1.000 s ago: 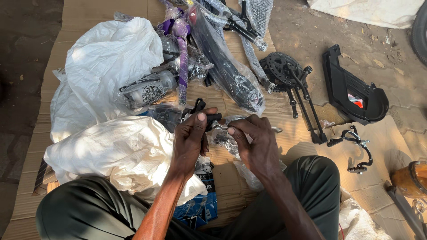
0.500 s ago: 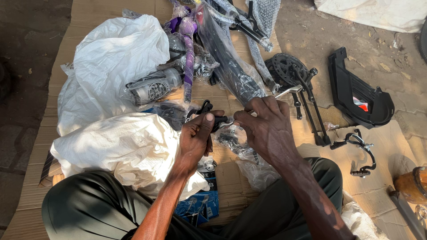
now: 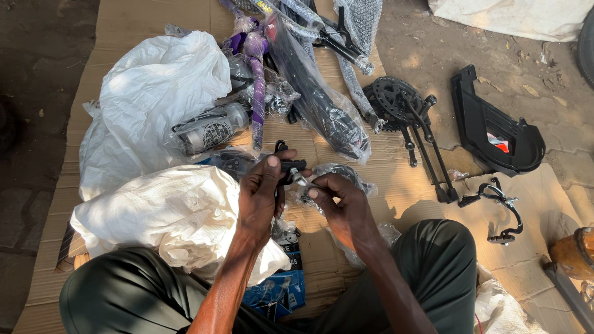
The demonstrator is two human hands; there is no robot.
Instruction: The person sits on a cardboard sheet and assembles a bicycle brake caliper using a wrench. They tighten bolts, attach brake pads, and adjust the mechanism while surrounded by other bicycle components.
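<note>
The person sits over a sheet of cardboard [image 3: 383,154] spread on the ground, both hands meeting above it. The left hand [image 3: 260,195] pinches a small black part [image 3: 289,167] between thumb and fingers, holding it up just in front of the knees. The right hand [image 3: 337,201] meets it from the other side, its fingers curled and pressed on a short silver bolt [image 3: 301,179] that sticks out of the black part; how the two pieces join is too small to make out.

Most things here are wrapped. A clear plastic bag [image 3: 318,102] holds a long dark piece whose shape is blurred by the film. Beside it a purple tube [image 3: 257,86] lies in bubble wrap, and a grey cylinder [image 3: 210,130] sits in its own clear sleeve. A large white bag [image 3: 154,93] lies at the far left and another white bag [image 3: 167,216] rests against the left knee; neither shows its contents. A flat blue packet [image 3: 281,291] is half hidden under the left forearm.

Unwrapped to the right lie a black chainring with cranks [image 3: 402,105], a black chain guard [image 3: 495,130] and a black brake caliper [image 3: 501,210]. At the lower right edge a brown round object [image 3: 572,253] is cut off by the frame.
</note>
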